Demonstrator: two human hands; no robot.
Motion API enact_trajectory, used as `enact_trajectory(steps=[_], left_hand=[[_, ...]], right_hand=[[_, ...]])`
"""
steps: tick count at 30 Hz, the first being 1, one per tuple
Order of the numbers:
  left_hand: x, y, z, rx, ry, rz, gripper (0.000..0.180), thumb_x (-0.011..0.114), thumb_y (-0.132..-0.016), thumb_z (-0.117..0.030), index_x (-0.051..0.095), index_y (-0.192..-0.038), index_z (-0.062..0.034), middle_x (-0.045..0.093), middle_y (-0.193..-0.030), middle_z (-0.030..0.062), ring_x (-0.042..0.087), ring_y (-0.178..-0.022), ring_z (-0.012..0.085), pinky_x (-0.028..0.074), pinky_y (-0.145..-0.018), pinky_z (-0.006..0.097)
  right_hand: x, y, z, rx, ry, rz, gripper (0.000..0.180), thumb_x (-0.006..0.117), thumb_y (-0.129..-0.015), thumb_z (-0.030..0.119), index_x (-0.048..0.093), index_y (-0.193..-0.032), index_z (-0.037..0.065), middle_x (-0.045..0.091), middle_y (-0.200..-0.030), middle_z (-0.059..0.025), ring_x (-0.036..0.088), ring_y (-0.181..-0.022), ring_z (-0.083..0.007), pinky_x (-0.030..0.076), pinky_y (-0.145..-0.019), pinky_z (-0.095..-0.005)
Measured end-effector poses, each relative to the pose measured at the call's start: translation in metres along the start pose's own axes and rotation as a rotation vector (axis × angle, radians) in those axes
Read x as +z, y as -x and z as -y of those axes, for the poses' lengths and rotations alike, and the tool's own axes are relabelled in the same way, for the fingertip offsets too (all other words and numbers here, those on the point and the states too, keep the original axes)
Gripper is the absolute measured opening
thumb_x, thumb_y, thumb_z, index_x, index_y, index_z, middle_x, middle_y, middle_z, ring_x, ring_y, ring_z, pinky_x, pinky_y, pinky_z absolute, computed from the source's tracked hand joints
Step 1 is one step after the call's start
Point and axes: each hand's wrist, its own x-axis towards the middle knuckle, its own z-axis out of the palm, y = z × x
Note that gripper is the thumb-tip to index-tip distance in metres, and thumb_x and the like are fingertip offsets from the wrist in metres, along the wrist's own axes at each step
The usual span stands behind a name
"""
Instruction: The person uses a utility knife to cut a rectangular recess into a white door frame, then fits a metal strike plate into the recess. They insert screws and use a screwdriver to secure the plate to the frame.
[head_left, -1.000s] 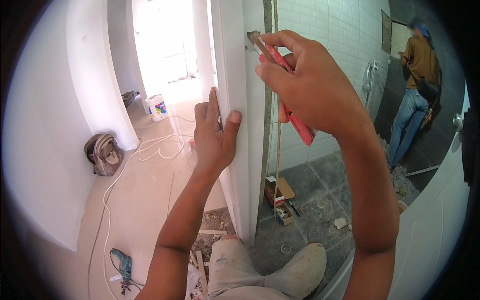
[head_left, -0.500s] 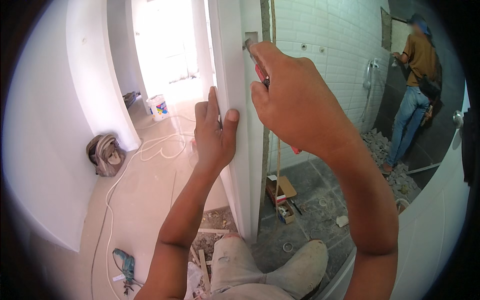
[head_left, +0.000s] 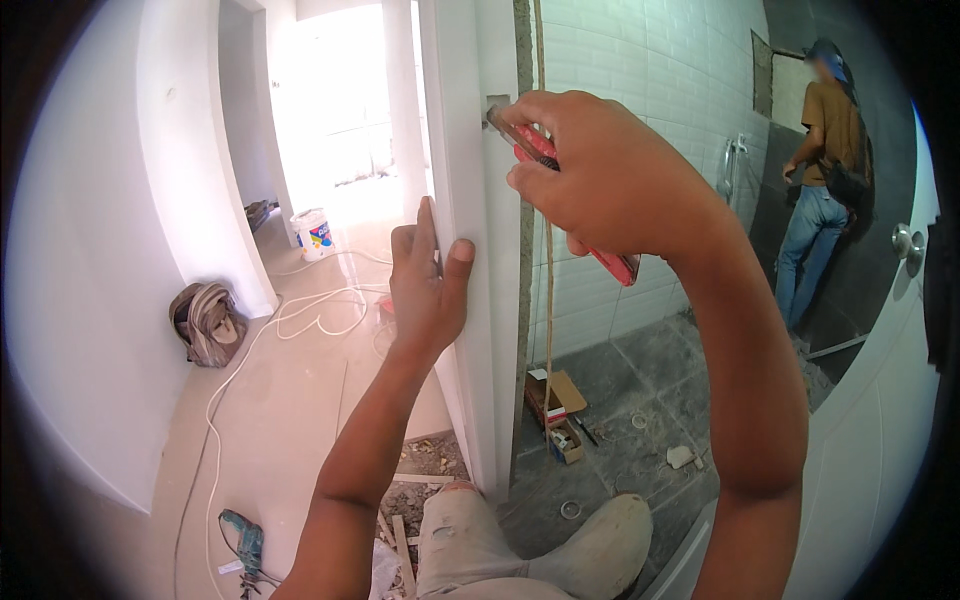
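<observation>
A white door frame (head_left: 490, 300) stands upright in front of me, with a small rectangular recess (head_left: 497, 103) cut into its face near the top. My right hand (head_left: 610, 170) is closed round a red utility knife (head_left: 618, 266) with a metal front part and a dark ridged piece. The knife's front end is at the lower edge of the recess; its exact tip is hard to make out. Lower down, my left hand (head_left: 430, 275) rests open against the frame's left side, thumb on the front face and fingers pointing up.
At right, a white door (head_left: 850, 480) with a round knob stands open. Beyond it, another person (head_left: 825, 150) faces the dark tiled wall. An open small box (head_left: 563, 440) lies on the grey floor. To the left are a green power drill (head_left: 243, 540), white cable (head_left: 215, 400), backpack (head_left: 205, 325) and paint bucket (head_left: 312, 237).
The view has shifted slightly. My right hand has tilted the knife, so more of its red body shows. My left hand keeps its place on the frame. The other person has lowered an arm.
</observation>
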Motion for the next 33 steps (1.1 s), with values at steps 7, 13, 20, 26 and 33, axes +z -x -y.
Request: enact_trajectory(steps=[7, 13, 20, 26, 33], left_hand=[[0.000, 0.002, -0.002, 0.002, -0.061, 0.035, 0.082, 0.052, -0.102, -0.056, 0.037, -0.151, 0.0080, 0.050, -0.106, 0.0156, 0.055, -0.091, 0.0255, 0.048, -0.080, 0.036], [-0.002, 0.001, -0.010, -0.034, -0.097, 0.058, 0.084, 0.047, -0.102, -0.058, 0.036, -0.151, 0.0084, 0.050, -0.110, 0.0161, 0.055, -0.095, 0.0280, 0.048, -0.083, 0.036], [-0.001, 0.000, -0.017, 0.062, -0.099, 0.030, 0.069, 0.042, -0.106, -0.051, 0.039, -0.152, 0.0012, 0.054, -0.102, 0.0122, 0.046, -0.094, 0.0244, 0.042, -0.082, 0.035], [-0.003, 0.002, -0.002, 0.141, -0.119, 0.021, 0.055, 0.041, -0.107, -0.038, 0.044, -0.149, -0.0029, 0.056, -0.100, 0.0087, 0.043, -0.093, 0.0225, 0.040, -0.081, 0.034], [-0.001, 0.002, 0.000, 0.180, -0.107, -0.020, 0.055, 0.042, -0.108, -0.040, 0.045, -0.149, -0.0034, 0.055, -0.100, 0.0075, 0.045, -0.094, 0.0209, 0.041, -0.079, 0.031]], right_hand=[[0.058, 0.009, 0.009, -0.055, 0.298, -0.299, 0.025, 0.058, -0.091, 0.006, 0.058, -0.112, -0.005, 0.066, -0.075, -0.0212, 0.067, -0.052, -0.0284, 0.057, -0.052, -0.0357], [0.014, 0.024, -0.016, 0.128, -0.621, -0.253, 0.041, 0.060, -0.097, 0.017, 0.052, -0.131, -0.003, 0.064, -0.078, -0.0125, 0.060, -0.048, -0.0163, 0.051, -0.046, -0.0287], [0.078, 0.019, -0.048, 0.115, -1.675, -0.250, 0.047, 0.060, -0.099, 0.021, 0.045, -0.138, 0.000, 0.060, -0.080, -0.0069, 0.053, -0.042, -0.0107, 0.040, -0.033, -0.0260], [0.091, 0.006, -0.039, 0.062, -1.916, -0.166, 0.046, 0.061, -0.095, 0.018, 0.047, -0.133, -0.003, 0.058, -0.081, -0.0083, 0.053, -0.043, -0.0127, 0.040, -0.032, -0.0282], [0.081, 0.002, -0.035, 0.079, -1.969, -0.078, 0.035, 0.062, -0.094, 0.015, 0.052, -0.121, -0.005, 0.057, -0.079, -0.0096, 0.054, -0.043, -0.0151, 0.042, -0.034, -0.0308]])
